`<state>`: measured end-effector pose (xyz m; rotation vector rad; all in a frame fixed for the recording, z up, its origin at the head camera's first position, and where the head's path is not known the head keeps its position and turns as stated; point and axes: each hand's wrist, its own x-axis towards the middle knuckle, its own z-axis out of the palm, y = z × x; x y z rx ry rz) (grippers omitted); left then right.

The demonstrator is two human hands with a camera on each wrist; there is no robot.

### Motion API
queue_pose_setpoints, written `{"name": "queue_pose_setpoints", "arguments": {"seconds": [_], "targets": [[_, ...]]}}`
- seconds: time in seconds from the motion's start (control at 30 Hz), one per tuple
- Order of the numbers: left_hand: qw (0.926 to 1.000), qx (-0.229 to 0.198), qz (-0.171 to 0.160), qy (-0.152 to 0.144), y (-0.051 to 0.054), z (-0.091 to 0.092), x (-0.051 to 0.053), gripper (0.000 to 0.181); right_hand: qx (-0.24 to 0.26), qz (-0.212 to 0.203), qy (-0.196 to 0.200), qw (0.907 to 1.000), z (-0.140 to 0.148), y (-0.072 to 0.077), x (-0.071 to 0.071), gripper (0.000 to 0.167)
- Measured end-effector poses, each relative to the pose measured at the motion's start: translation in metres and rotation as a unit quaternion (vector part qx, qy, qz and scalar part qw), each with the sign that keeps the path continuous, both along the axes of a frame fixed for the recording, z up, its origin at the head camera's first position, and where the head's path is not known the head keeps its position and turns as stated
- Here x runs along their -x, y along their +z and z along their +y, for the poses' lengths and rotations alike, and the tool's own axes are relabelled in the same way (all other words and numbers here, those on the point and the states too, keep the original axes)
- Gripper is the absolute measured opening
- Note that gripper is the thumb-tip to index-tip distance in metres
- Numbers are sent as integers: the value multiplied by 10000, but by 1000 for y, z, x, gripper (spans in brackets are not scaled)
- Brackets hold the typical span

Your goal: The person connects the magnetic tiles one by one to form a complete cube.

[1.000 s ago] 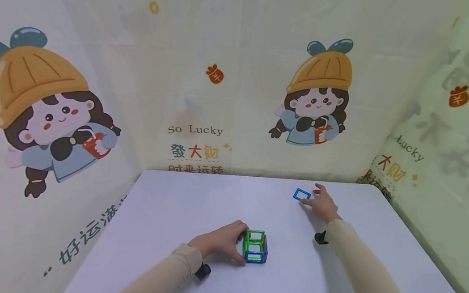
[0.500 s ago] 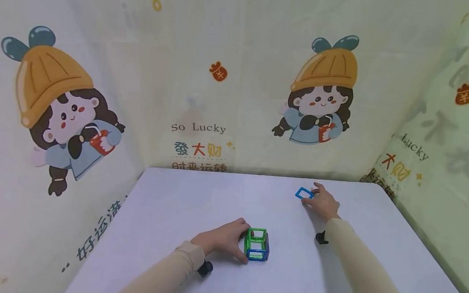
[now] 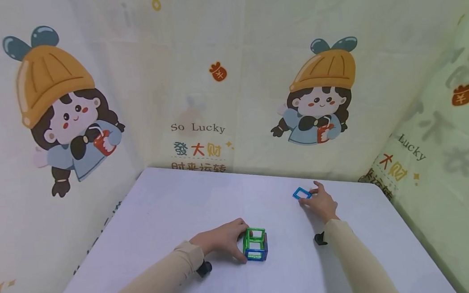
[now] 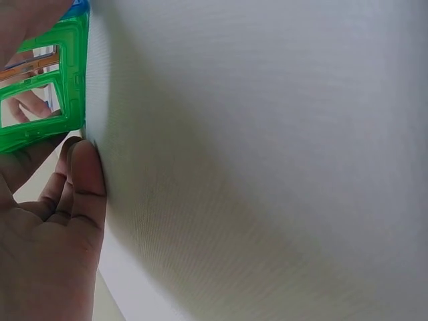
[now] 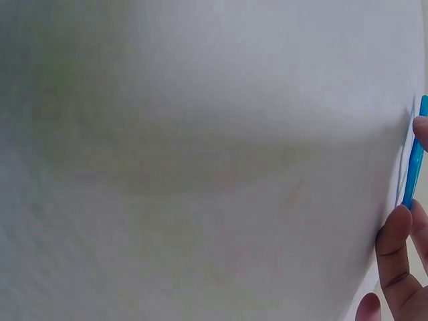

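Observation:
My left hand (image 3: 224, 242) holds a small block built from see-through magnetic tiles (image 3: 257, 239), thumb on the near side and fingers on the far side. Green frames face the palm and top, and a blue one faces me. In the left wrist view the block's green side frame (image 4: 75, 73) shows close to the fingers. Farther back and to the right, my right hand (image 3: 322, 204) pinches a single light-blue square magnetic tile (image 3: 306, 190) by its edge. From the right wrist this blue tile (image 5: 415, 164) appears edge-on between thumb and fingertip, slightly raised along one side.
The white tabletop (image 3: 282, 273) lies under both hands. A cartoon-printed cloth (image 3: 248, 101) stands along the back and both sides. Black wrist camera mounts (image 3: 320, 238) hang below both sleeves.
The fingers of my right hand have closed in on the blue tile's edge. The left hand and the block stay in place, while the head view has shifted slightly.

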<state>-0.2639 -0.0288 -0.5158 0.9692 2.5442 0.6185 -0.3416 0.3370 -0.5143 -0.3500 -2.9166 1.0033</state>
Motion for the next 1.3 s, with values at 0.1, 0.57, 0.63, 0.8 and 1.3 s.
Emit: {"name": "queue_pose_setpoints", "arguments": {"seconds": [0.1, 0.57, 0.63, 0.8, 1.3], "targets": [[10000, -38, -88, 19, -1, 0, -1, 70, 16, 9, 80, 10000, -3, 3, -1, 101], [9999, -103, -71, -4, -2, 3, 0, 67, -86, 364, 698, 9969, -17, 18, -6, 96], [9999, -78, -78, 43, -1, 4, 0, 68, -85, 386, 791, 9961, -21, 20, -9, 96], [9997, -112, -125, 167, -1, 6, -1, 69, 3, 322, 899, 9954, -30, 26, -16, 97], [9994, -109, -150, 291, 4, 9, -3, 68, -69, 435, 1528, 9873, -59, 42, -38, 86]]}}
